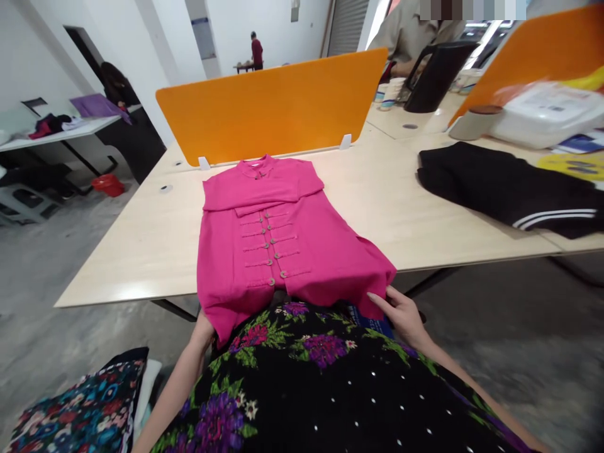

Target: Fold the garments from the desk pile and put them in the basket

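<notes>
A pink shirt (278,242) lies flat on the bench (155,245), collar toward an orange divider (274,104), its hem hanging over the near edge. The right hand (401,311) pinches the hem's right corner in a closed grip. The left hand (204,328) is under the hem's left corner, mostly hidden; whether its grip is closed cannot be told. A black garment (509,185) lies well apart to the right.
</notes>
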`<state>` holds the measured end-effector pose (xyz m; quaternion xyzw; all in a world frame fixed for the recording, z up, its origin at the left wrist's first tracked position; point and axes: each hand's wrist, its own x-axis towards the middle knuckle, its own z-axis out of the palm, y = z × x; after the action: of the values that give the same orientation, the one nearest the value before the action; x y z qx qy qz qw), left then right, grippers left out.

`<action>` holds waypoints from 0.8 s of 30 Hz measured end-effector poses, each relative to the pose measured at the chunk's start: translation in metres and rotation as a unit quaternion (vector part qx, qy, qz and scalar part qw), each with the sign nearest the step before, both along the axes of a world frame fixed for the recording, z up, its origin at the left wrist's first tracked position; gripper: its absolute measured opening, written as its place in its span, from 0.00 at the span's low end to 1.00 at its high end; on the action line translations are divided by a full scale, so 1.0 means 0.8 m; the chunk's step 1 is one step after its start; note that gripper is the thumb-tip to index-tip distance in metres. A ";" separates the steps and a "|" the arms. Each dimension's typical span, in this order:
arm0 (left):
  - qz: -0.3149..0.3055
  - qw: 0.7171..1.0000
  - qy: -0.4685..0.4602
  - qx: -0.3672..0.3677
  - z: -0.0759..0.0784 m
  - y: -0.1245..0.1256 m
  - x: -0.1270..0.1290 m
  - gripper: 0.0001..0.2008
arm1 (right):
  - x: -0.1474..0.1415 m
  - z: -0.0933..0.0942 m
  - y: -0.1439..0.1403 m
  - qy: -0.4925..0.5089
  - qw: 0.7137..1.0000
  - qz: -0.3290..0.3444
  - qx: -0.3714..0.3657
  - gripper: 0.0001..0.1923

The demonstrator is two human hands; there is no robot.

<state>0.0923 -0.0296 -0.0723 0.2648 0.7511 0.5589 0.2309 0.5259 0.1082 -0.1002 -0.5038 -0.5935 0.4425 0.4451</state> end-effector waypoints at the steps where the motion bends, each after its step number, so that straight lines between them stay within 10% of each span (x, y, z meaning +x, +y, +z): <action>1: -0.026 1.000 0.001 -0.015 0.003 -0.003 -0.002 0.14 | 0.000 -0.002 0.000 0.004 1.000 -0.001 -0.006 0.17; 9: -0.106 0.947 0.296 -0.065 0.024 -0.050 -0.007 0.10 | 0.003 -0.006 0.002 -0.026 1.000 -0.004 -0.005 0.17; 18: -0.080 0.996 0.050 -0.001 0.025 -0.023 0.019 0.21 | -0.001 0.005 0.005 -0.074 0.995 0.000 0.071 0.19; 24: -0.035 0.997 0.066 0.007 0.024 -0.024 0.008 0.16 | -0.008 0.024 0.009 -0.080 0.991 -0.009 0.103 0.20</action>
<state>0.0983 -0.0490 -0.0529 0.3291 0.7513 0.5365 0.1985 0.5192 0.1155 -0.0814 -0.4937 -0.6653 0.3334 0.4499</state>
